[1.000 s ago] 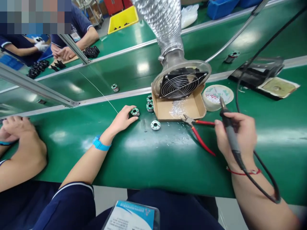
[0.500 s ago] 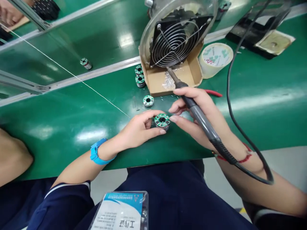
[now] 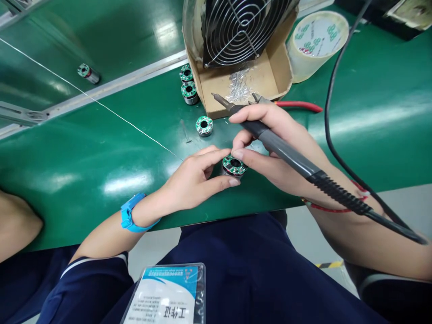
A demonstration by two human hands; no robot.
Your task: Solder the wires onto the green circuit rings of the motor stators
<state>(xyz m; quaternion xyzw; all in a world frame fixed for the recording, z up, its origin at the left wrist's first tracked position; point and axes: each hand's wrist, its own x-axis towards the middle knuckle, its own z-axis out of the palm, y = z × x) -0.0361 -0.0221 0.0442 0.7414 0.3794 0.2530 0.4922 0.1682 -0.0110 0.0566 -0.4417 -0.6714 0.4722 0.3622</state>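
On the green bench, my left hand pinches a small round motor part between thumb and forefinger; a green ring-shaped circuit board tops it. A soldering iron lies in my right hand, its bare tip pointing up and left, away from the part. The thumb and a finger of that same hand come together at the board's upper edge; whether they hold anything small there I cannot make out. Another such motor part stands just beyond, and a pair of them sits by the cardboard box.
A cardboard box holds clear bits in front of a fan. Red-handled pliers lie at its edge, beside a tape roll. Solder wire stretches across the left. Another person's arm rests at far left.
My right hand has moved in, its thumb and finger now at the board's edge. The iron's tip has swung leftward. The view has shifted closer to the bench.
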